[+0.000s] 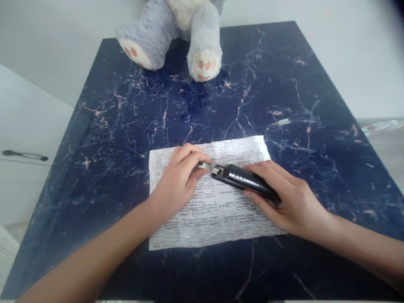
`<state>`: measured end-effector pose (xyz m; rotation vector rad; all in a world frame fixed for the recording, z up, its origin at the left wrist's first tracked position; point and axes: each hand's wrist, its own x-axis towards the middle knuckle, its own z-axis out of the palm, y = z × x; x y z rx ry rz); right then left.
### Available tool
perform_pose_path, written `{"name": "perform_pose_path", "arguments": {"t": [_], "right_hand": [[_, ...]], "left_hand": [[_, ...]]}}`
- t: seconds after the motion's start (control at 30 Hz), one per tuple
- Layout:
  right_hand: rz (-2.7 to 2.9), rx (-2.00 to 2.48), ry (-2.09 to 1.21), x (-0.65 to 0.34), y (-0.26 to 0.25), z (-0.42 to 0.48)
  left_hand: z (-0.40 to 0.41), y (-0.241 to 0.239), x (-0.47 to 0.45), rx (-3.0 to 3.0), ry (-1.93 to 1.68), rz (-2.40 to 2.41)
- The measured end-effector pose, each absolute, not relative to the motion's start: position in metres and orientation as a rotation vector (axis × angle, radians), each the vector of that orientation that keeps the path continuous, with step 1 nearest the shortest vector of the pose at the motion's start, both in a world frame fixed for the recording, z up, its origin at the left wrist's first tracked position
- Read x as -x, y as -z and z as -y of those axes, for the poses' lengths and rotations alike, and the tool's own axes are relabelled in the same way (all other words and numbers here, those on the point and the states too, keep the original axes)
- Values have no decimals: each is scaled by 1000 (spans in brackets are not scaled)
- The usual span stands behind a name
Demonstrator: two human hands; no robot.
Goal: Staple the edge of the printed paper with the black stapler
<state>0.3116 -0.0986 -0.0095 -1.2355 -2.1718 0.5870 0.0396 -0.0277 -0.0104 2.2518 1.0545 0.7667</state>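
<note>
A printed sheet of paper (217,210) lies flat on the dark blue marbled table (126,126). My right hand (290,198) is wrapped round a black stapler (243,179) that rests over the paper, its metal front end pointing left. My left hand (179,179) rests on the sheet, fingers curled, with the fingertips pinching the stapler's metal tip (210,167). Both forearms reach in from the near edge.
A grey plush toy (176,38) sits at the table's far edge, its two feet on the top. A small white scrap (284,122) lies to the right. A white cabinet with a dark handle (25,155) stands left of the table.
</note>
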Motion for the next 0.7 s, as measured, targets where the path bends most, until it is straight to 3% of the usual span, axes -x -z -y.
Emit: {"name": "perform_pose_path", "arguments": {"t": [0.43,0.57,0.7], "right_hand": [[2011,1230,-647,-320,3,97],[2048,940,-723,-324,-2,94],[2266,591,-731,-321,1,98]], "left_hand": [[30,-1,-25,-2119,-882,-1126],[29,-5,-21,-2163,-900,-757],[36,0,-27,-2218,-650,-430]]}}
